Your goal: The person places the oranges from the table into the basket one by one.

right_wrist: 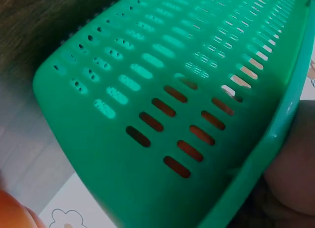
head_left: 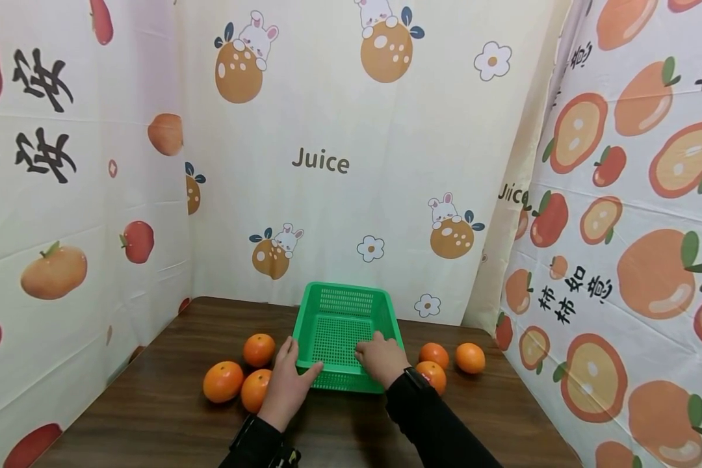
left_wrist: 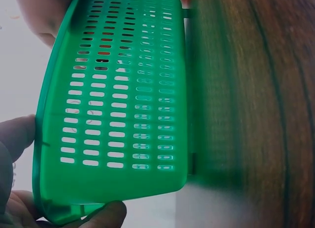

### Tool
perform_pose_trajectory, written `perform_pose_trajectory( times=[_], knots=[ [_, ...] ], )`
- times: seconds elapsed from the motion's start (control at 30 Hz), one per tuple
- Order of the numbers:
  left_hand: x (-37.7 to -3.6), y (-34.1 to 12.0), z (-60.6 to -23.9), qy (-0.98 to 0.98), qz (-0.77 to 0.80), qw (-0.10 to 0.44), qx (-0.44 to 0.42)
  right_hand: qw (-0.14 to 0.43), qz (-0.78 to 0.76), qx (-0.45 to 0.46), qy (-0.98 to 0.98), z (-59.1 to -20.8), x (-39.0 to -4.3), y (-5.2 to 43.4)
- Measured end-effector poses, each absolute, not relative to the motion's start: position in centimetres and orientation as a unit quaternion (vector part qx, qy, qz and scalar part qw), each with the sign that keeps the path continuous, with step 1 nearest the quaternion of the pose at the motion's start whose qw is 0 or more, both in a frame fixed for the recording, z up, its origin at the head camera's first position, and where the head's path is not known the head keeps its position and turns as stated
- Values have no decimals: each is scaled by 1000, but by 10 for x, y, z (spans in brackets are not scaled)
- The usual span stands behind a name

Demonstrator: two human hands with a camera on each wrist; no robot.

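Observation:
A green plastic basket (head_left: 346, 381) with slotted walls stands on the table, its open top facing up. At its near left corner my left hand (head_left: 286, 385) grips the rim, thumb along the front and fingers on the left side; the left wrist view shows fingertips (left_wrist: 112, 214) around that corner. My right hand (head_left: 383, 359) holds the near right rim with curled fingers reaching over into the basket. In the right wrist view, part of that hand (right_wrist: 296, 164) lies behind the rim. No fruit shows inside the basket.
Left of the basket are three oranges, including a far one (head_left: 259, 350) and a left one (head_left: 223, 381). To its right lie three more, one (head_left: 470, 358) farthest out. Printed cloths (head_left: 339, 214) enclose the brown wooden table (head_left: 152, 416) at the back and sides.

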State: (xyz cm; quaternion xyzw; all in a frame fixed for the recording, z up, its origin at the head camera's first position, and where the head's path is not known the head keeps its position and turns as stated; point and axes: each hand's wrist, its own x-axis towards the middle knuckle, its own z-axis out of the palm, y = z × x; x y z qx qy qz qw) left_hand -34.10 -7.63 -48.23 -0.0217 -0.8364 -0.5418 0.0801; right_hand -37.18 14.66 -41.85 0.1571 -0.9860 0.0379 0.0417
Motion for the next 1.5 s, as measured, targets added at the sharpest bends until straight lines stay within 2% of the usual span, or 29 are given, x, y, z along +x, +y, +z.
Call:
perform_pose_trajectory(
  times=[0.43,1.0,1.5],
  knots=[
    [-341,-75,-481,-838,-539,83,-19,-21,11,149,-989,-416,-381,148],
    [-340,-73,-478,-846,-525,92,-19,-31,43,139,-989,-418,-386,149],
    [-341,-75,-482,-845,-528,85,-16,-72,72,154,-983,-421,-390,150]
  ],
)
